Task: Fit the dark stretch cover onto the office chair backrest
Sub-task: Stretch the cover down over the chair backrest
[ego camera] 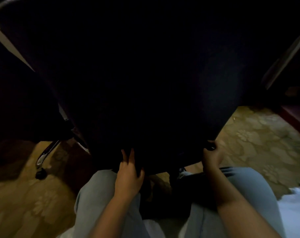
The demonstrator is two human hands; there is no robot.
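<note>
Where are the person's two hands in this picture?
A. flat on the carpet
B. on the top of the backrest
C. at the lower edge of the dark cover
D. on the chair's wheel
C: the left hand and the right hand both grip the bottom edge of the dark cover.

The stretch cover (145,74) sat over the backrest, straight ahead. The left hand (128,172) gripped its lower edge left of centre; the right hand (211,155) gripped that edge further right. The person's knees (97,194) lay below both hands. A chair leg (46,152) with its caster (41,174) stood on the carpet (257,143), far left.
</note>
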